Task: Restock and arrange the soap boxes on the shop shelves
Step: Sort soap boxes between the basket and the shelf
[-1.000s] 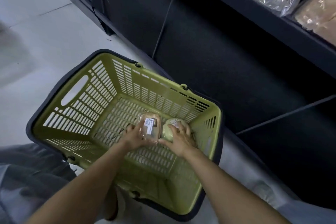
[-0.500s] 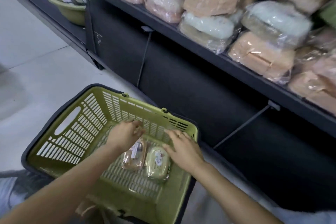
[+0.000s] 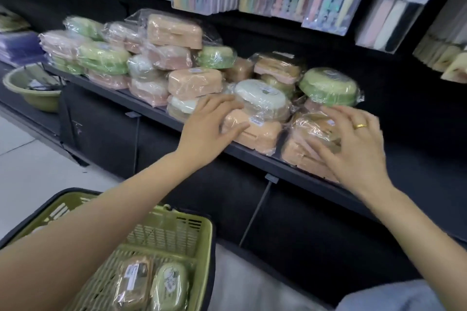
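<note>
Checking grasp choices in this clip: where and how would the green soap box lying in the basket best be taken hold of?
The green soap box lies flat, label up, close beside a brown box in the green basket. Coming from above looks best, pinching across its two short rounded ends, since the brown box seems to block one long side. Both hands, left and right, are up at the shelf boxes.

my left hand (image 3: 211, 126) rests with spread fingers on a peach soap box (image 3: 255, 131) at the near edge of the dark shelf (image 3: 252, 156), under a wrapped white oval box (image 3: 260, 98). my right hand (image 3: 353, 144), a gold ring (image 3: 360, 125) on one finger, lies with fingers spread over a wrapped peach stack (image 3: 303, 149) to the right. a green box (image 3: 328, 86) sits just beyond it. near me the green basket (image 3: 177, 230) holds a brown box (image 3: 134, 283) and a green oval box (image 3: 169, 285) side by side.
</note>
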